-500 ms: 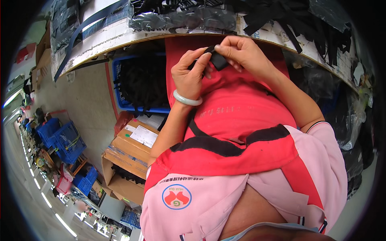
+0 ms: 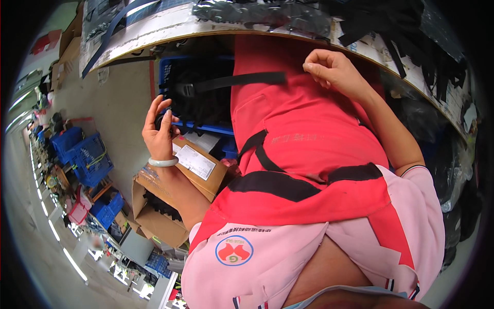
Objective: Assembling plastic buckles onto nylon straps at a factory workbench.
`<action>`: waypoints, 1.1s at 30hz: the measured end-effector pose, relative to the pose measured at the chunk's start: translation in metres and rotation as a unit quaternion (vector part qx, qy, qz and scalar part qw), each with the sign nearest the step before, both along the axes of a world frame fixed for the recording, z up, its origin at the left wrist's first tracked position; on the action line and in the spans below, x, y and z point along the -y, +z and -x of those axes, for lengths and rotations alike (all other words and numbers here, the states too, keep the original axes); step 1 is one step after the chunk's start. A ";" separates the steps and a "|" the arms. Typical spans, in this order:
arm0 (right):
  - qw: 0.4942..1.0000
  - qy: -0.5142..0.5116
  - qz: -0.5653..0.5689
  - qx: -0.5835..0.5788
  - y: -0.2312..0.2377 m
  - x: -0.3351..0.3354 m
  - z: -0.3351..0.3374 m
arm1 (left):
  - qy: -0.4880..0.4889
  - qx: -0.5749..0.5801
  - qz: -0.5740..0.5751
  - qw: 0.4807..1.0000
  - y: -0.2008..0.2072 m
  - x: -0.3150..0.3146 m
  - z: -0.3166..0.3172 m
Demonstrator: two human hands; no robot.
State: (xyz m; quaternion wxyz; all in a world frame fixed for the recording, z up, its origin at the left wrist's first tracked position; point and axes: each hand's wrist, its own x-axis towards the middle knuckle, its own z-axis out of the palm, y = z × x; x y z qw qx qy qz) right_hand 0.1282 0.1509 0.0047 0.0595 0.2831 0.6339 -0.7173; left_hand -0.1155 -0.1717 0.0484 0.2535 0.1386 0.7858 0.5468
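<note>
A black webbing strap (image 2: 236, 81) with a black buckle (image 2: 188, 89) at its left end stretches through the air, apart from both hands. Beneath the buckle end is a blue plastic crate (image 2: 218, 127) filled with black straps. My left hand (image 2: 158, 133), with a pale bangle on its wrist, is beside the crate's near left corner, its fingers spread. Over the red apron (image 2: 303, 108), my right hand (image 2: 334, 74) has curled fingers with the thumb against them, and no item shows in it. The strap's free end lies a little left of that hand.
A white-topped workbench (image 2: 149, 44) curves across the front, bearing plastic bags and a pile of black straps (image 2: 381, 26). An open cardboard box (image 2: 170, 226) stands at my left, below another taped carton (image 2: 213, 177). Blue crates (image 2: 90, 159) are farther left.
The hands were together holding the black strap piece. My left hand has swung left and down and opened; the strap has come free and stretched out toward the crate. My right hand has shifted slightly right.
</note>
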 end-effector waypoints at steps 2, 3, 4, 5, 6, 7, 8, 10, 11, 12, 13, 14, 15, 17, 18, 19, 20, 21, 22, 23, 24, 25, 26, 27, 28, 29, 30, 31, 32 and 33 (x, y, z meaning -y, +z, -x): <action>1.000 0.017 -0.010 -0.010 0.006 0.010 0.009 | -0.019 0.058 -0.039 0.997 -0.002 0.002 -0.004; 0.999 0.035 -0.022 -0.019 0.010 0.017 0.016 | -0.053 0.068 -0.053 0.995 0.000 -0.008 -0.015; 0.997 0.048 -0.047 -0.049 0.011 0.024 0.023 | -0.092 0.081 -0.070 0.990 -0.002 -0.028 -0.027; 0.995 0.063 -0.043 -0.066 0.010 0.031 0.028 | -0.138 0.101 -0.064 0.983 -0.004 -0.051 -0.042; 0.992 0.078 -0.038 -0.086 0.009 0.037 0.034 | -0.181 0.119 -0.056 0.975 -0.008 -0.073 -0.057; 0.993 0.099 0.008 -0.059 0.015 0.044 0.040 | -0.211 0.164 -0.092 0.959 -0.016 -0.088 -0.070; 0.988 0.136 0.022 -0.064 0.011 0.048 0.043 | -0.244 0.209 -0.129 0.938 -0.022 -0.101 -0.082; 0.986 0.157 0.009 -0.061 0.005 0.050 0.040 | -0.278 0.264 -0.188 0.904 -0.033 -0.121 -0.102; 0.986 0.157 0.007 -0.059 0.006 0.047 0.038 | -0.289 0.286 -0.199 0.892 -0.033 -0.126 -0.105; 0.989 0.120 0.069 -0.053 0.007 0.043 0.035 | -0.292 0.290 -0.202 0.889 -0.034 -0.128 -0.106; 0.987 0.081 0.131 -0.048 0.008 0.040 0.031 | -0.292 0.310 -0.199 0.883 -0.036 -0.129 -0.105; 0.988 0.078 0.128 -0.045 0.008 0.037 0.028 | -0.292 0.330 -0.196 0.876 -0.037 -0.129 -0.104; 0.994 0.055 0.092 -0.028 0.007 0.032 0.024 | -0.284 0.340 -0.178 0.879 -0.036 -0.129 -0.101; 0.997 -0.003 0.068 -0.025 0.004 0.024 0.021 | -0.254 0.347 -0.178 0.885 -0.043 -0.125 -0.093; 0.998 -0.012 0.064 -0.023 0.002 0.021 0.019 | -0.245 0.348 -0.170 0.889 -0.047 -0.123 -0.090; 0.994 -0.033 0.101 -0.010 0.001 0.019 0.017 | -0.189 0.366 -0.157 0.897 -0.048 -0.124 -0.091; 0.989 -0.054 0.138 0.002 0.001 0.017 0.015 | -0.199 0.369 -0.157 0.894 -0.051 -0.125 -0.093; 0.981 -0.062 0.183 -0.007 -0.001 0.017 0.012 | -0.191 0.329 -0.158 0.911 -0.055 -0.128 -0.096; 0.975 -0.063 0.210 -0.027 -0.005 0.017 0.011 | -0.184 0.290 -0.162 0.925 -0.059 -0.134 -0.099; 0.973 -0.065 0.218 -0.036 -0.007 0.020 0.011 | -0.149 0.291 -0.169 0.930 -0.057 -0.140 -0.106; 0.971 -0.066 0.225 -0.046 -0.006 0.024 0.010 | -0.162 0.294 -0.175 0.926 -0.059 -0.143 -0.113; 0.972 -0.045 0.223 -0.056 -0.008 0.028 0.008 | -0.118 0.307 -0.205 0.922 -0.067 -0.145 -0.120; 0.973 -0.025 0.221 -0.065 -0.011 0.028 0.006 | -0.073 0.320 -0.233 0.915 -0.071 -0.149 -0.125; 0.978 -0.017 0.186 -0.090 -0.012 0.028 0.006 | -0.085 0.327 -0.224 0.914 -0.071 -0.153 -0.124; 0.989 -0.017 0.135 -0.056 -0.001 0.023 0.002 | -0.093 0.356 -0.244 0.897 -0.072 -0.157 -0.122; 0.995 -0.041 -0.001 -0.088 -0.001 0.018 -0.004 | -0.069 0.353 -0.245 0.900 -0.069 -0.160 -0.122; 0.982 -0.064 -0.135 -0.117 -0.001 0.013 -0.011 | -0.044 0.349 -0.244 0.904 -0.062 -0.164 -0.122; 0.968 -0.096 -0.215 -0.089 0.013 0.005 -0.019 | -0.055 0.335 -0.247 0.908 -0.067 -0.162 -0.116; 0.943 -0.117 -0.289 -0.114 0.023 -0.004 -0.026 | -0.058 0.313 -0.231 0.920 -0.067 -0.160 -0.113; 0.898 -0.130 -0.402 -0.118 0.027 -0.014 -0.036 | -0.069 0.286 -0.217 0.931 -0.066 -0.160 -0.111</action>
